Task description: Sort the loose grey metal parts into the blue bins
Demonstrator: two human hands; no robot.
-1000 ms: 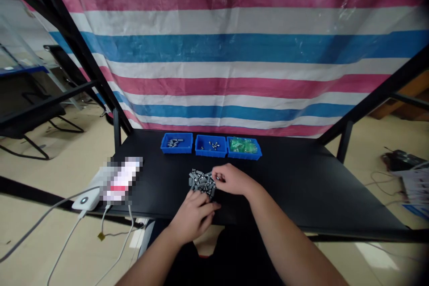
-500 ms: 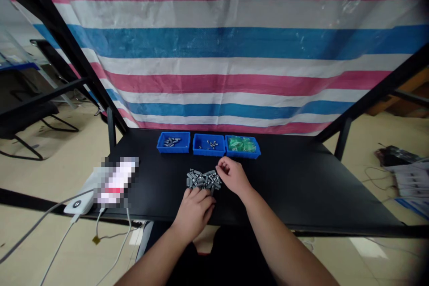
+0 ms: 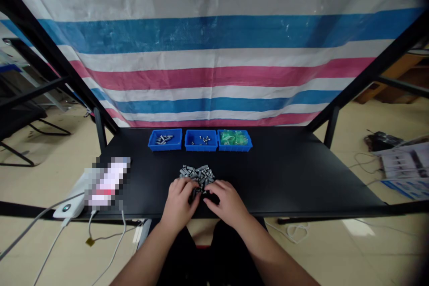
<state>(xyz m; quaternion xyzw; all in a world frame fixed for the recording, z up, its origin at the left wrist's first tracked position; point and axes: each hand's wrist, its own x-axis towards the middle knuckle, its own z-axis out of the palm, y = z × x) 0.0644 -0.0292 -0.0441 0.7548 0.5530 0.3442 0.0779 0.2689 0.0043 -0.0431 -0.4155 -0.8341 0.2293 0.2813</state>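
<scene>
A heap of small grey metal pieces (image 3: 198,173), some of them cylindrical, lies on the black table close to its front edge. My left hand (image 3: 180,199) curves round the near left side of the heap, thumb apart from the fingers. Opposite it, my right hand (image 3: 226,200) rests at the near right side, with a gap between its thumb and fingers. Both hands touch or nearly touch the pieces, and the fingertips partly cover the nearest ones. I make out nothing gripped in either hand.
Behind the heap stand three blue bins: the left bin (image 3: 157,146) with grey cylinders, the middle bin (image 3: 197,147) with small shiny parts, the right bin (image 3: 236,148) with green-looking packets. A blurred-out phone (image 3: 107,183), a white power bank (image 3: 71,205) and cables lie left. A striped sheet (image 3: 214,60) hangs behind.
My right hand has come down from the far right of the heap to its near side, beside my left hand, and its fingers have parted. The view has shifted slightly.
</scene>
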